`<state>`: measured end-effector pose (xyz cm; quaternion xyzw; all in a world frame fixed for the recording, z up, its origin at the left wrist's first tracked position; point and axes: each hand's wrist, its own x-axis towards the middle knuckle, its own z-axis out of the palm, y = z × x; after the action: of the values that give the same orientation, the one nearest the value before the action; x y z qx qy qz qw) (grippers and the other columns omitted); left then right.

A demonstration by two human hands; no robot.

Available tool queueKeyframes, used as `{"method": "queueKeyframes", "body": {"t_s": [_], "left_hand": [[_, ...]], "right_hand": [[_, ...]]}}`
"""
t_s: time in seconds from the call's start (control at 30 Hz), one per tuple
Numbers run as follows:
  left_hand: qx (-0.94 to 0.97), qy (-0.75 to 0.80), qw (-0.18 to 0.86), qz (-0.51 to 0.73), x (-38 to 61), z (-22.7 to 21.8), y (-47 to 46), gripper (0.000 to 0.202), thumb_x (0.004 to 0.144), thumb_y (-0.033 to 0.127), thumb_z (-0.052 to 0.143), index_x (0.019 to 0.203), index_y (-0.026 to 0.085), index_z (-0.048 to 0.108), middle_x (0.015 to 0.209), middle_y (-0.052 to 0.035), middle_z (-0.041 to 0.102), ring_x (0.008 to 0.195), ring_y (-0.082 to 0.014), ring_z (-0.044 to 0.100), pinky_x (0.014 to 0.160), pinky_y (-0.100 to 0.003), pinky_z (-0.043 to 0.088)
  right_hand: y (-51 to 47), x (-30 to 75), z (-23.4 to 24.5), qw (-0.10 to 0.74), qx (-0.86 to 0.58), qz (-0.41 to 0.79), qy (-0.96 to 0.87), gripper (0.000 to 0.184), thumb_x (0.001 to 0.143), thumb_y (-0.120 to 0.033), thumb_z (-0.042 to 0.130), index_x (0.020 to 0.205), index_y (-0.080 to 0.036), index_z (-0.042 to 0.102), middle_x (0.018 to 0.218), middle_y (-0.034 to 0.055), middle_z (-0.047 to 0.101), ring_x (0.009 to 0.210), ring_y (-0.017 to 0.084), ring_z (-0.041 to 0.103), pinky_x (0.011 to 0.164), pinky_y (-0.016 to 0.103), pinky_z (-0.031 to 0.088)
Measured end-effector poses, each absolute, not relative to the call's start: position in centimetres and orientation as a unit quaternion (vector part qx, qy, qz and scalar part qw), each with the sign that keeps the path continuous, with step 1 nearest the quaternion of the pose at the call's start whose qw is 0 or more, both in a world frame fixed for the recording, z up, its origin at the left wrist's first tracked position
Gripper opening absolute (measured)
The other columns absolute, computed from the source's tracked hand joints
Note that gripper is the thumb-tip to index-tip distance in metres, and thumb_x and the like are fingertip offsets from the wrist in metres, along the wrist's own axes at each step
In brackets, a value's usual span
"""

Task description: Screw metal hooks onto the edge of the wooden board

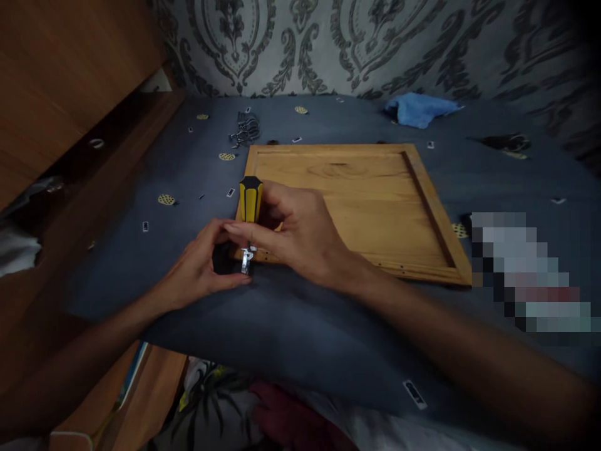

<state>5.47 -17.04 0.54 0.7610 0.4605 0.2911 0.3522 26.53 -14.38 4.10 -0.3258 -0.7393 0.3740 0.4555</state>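
Observation:
My right hand [300,228] is closed around the yellow and black handle of a screwdriver [251,199], which stands upright with its tip down. Below the handle, a small shiny metal fitting [245,260] sits at the near left corner of a wooden panel [338,213] with a raised frame. My left hand [195,269] curls round this corner, its thumb on the lower end of the fitting and its fingers up by the screwdriver's shaft. The fingers partly hide the screwdriver's tip. Small dark holes show along the panel's near edge.
Several wire-like metal pieces [246,128] lie behind the panel on the dark blue patterned sheet [188,163]. A blue cloth [420,109] and a dark object [507,143] are farther back. On the right lies a pixelated item [530,275]. Wooden furniture [70,81] borders the left.

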Motion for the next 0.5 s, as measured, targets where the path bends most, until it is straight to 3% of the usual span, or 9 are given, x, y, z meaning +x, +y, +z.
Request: {"method": "queueKeyframes", "body": {"t_s": [0.17, 0.5], "left_hand": [[0.753, 0.452, 0.379, 0.291, 5.6, 0.62, -17.11, 0.068, 0.075, 0.042, 0.09, 0.127, 0.025, 0.049, 0.113, -0.0061, 0.076, 0.112, -0.0298, 0.072, 0.103, -0.05, 0.052], [0.752, 0.457, 0.374, 0.293, 5.5, 0.38, -17.03, 0.07, 0.074, 0.042, 0.09, 0.13, 0.026, 0.05, 0.114, -0.0058, 0.075, 0.113, -0.0285, 0.072, 0.104, -0.048, 0.052]], "right_hand": [[-14.38, 26.6, 4.53, 0.515, -0.356, 0.345, -0.699, 0.023, 0.096, -0.043, 0.073, 0.09, -0.024, 0.064, 0.085, -0.0002, 0.069, 0.07, 0.016, 0.064, 0.063, 0.03, 0.057], [-13.84, 26.69, 3.86, 0.464, -0.345, 0.345, -0.739, 0.026, 0.096, -0.044, 0.072, 0.086, -0.024, 0.059, 0.077, -0.0006, 0.066, 0.068, 0.016, 0.062, 0.06, 0.03, 0.05]]}}
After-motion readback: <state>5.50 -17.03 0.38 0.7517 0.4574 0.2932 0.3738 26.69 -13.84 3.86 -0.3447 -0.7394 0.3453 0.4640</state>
